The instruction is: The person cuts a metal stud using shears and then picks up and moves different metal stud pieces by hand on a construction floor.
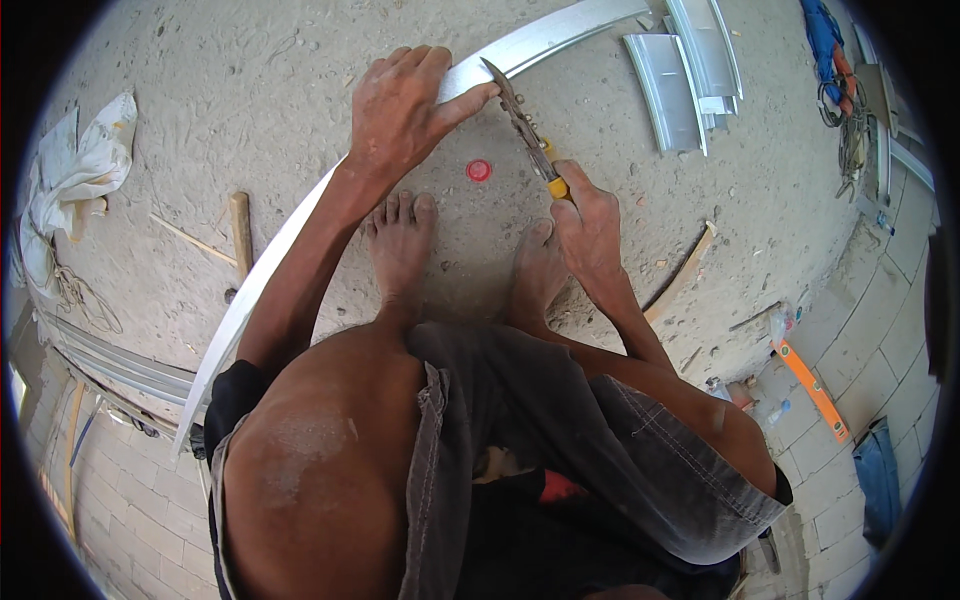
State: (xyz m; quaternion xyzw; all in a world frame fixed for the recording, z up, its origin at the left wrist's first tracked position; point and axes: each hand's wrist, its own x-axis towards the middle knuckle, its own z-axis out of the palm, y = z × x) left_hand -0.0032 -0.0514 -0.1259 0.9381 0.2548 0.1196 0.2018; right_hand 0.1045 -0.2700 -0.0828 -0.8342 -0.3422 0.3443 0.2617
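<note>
My left hand [400, 105] is closed around a long white-silver metal strip [540, 35] that runs diagonally from top centre down to the lower left. My right hand [585, 215] grips tin snips [530, 135] by yellow handles; their dark jaws lie at the strip's edge, just right of my left thumb. A small red disc [478, 170] lies on the dusty ground between my bare feet, below the strip.
Short metal channels [665, 90] lie upper right, cords and tools [835, 70] beyond. A white sack [90, 170] and wooden handle [240, 230] are at left, a curved offcut [680, 270] at right. An orange level [810, 390] and blue bag [873, 480] rest on tiles.
</note>
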